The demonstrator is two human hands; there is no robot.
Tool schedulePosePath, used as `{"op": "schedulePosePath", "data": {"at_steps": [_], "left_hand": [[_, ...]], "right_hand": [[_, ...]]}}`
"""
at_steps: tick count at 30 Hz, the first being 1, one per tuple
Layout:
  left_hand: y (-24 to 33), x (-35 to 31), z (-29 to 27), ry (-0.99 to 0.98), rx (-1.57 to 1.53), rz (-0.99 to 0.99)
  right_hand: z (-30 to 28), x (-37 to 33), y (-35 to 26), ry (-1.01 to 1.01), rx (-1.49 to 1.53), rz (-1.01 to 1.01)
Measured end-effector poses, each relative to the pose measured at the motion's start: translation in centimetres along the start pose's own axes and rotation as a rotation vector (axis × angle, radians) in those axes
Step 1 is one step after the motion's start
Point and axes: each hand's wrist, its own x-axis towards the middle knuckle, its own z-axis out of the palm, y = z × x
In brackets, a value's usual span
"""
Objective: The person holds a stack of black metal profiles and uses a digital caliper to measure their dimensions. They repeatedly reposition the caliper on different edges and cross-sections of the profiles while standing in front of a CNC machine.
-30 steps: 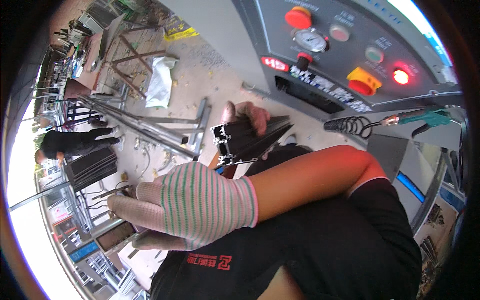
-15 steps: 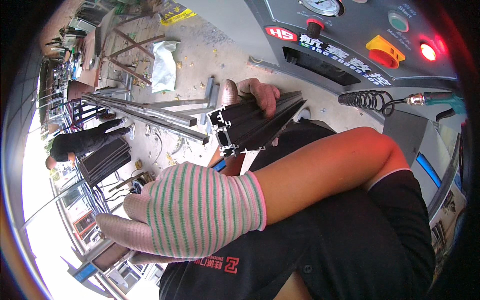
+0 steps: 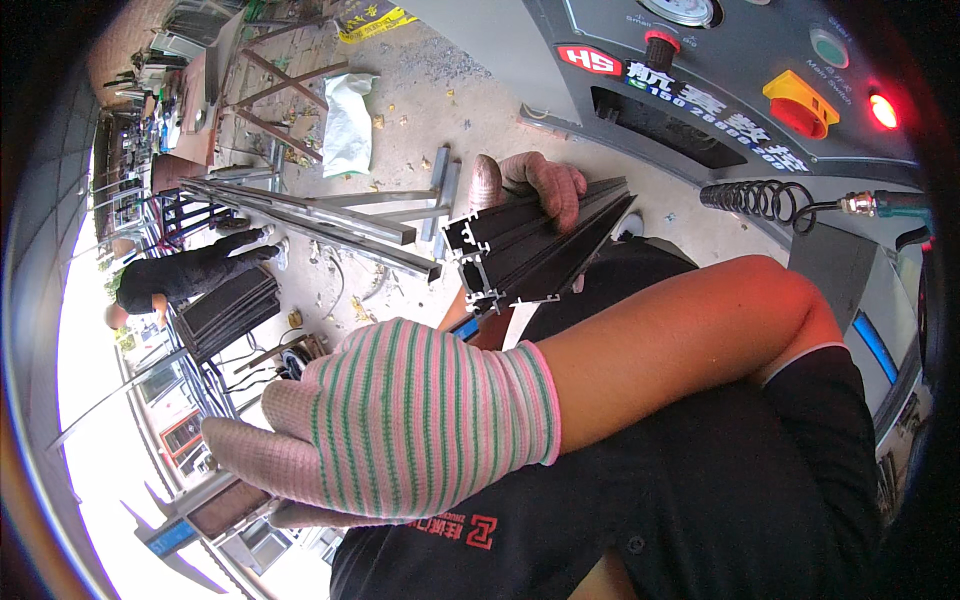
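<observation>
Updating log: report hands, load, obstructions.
Left pink-gloved hand gripping long black metal profiles. Right green-striped gloved hand: grip hidden. Grey metal cabinet nearby, apparently not blocking.

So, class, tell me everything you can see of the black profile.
The black profile is long, with grooved sides, and looks like dark-coated metal. Its near end shows bare silvery edges outlining hollow chambers and small fins. In the picture it slants below the grey control panel, that end at the left, narrowing toward the upper right. A gloved hand grips it, fingers over its upper side. Its far end is unclear.
</observation>
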Motion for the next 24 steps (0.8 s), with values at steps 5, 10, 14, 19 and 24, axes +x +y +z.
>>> {"op": "schedulePosePath", "data": {"at_steps": [5, 10, 14, 19, 24], "left_hand": [[0.0, 0.0, 0.0, -0.006, 0.005, 0.009], [0.1, -0.2, 0.1, 0.002, 0.029, 0.016], [0.2, -0.4, 0.1, 0.014, 0.039, 0.021], [0.4, -0.6, -0.2, 0.01, 0.036, 0.002], [0.3, -0.8, -0.8, -0.011, 0.027, 0.005]], "right_hand": [[0.0, -0.1, 0.0, -0.045, -0.005, 0.006], [0.0, -0.2, 0.0, -0.042, -0.015, -0.004], [0.1, -0.2, 0.0, -0.051, -0.031, -0.016], [0.5, -0.2, 0.1, -0.036, -0.059, -0.037], [1.2, -0.1, 0.3, 0.022, -0.025, -0.035]]}}
